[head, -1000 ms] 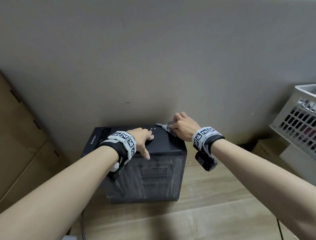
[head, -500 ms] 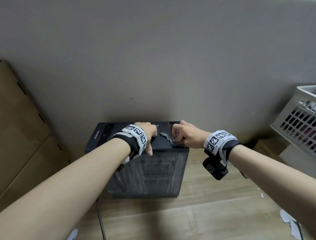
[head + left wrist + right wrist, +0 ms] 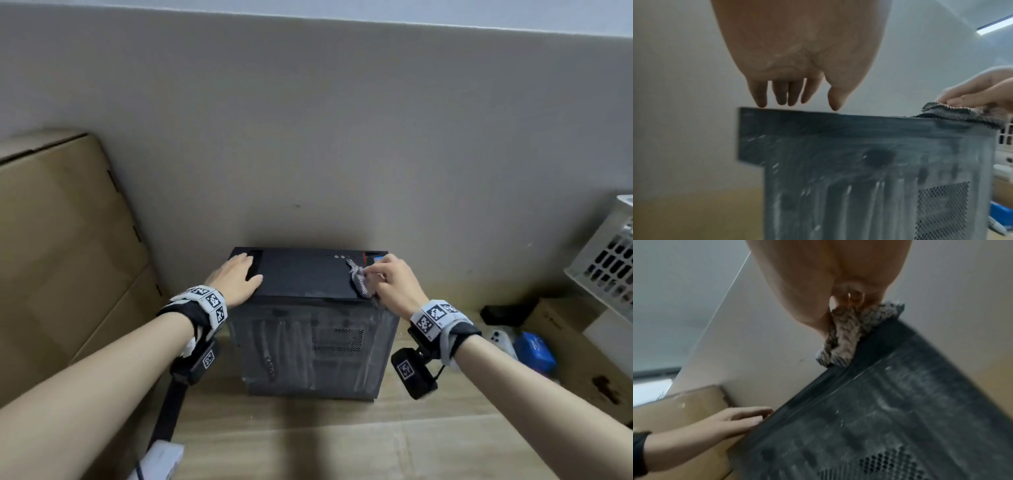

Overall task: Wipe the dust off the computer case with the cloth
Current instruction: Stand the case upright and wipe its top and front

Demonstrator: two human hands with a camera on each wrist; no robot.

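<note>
A black computer case (image 3: 305, 277) stands on the floor against the wall, its near side (image 3: 859, 178) streaked with dust. My left hand (image 3: 236, 277) lies flat on the top's left end, fingers straight, fingertips (image 3: 777, 99) touching the top edge. My right hand (image 3: 390, 281) grips a grey knitted cloth (image 3: 359, 281) at the top's right end. The bunched cloth (image 3: 844, 332) hangs partly over the near right edge and also shows in the left wrist view (image 3: 953, 112).
A large cardboard box (image 3: 61, 246) leans against the wall on the left. On the right stand a white perforated basket (image 3: 606, 260), a smaller carton (image 3: 575, 329) and a blue packet (image 3: 536, 353). Wooden floor (image 3: 308, 442) lies in front.
My left hand slid from the middle of the case top to its left end and flattened. My right hand with the cloth moved to the right end.
</note>
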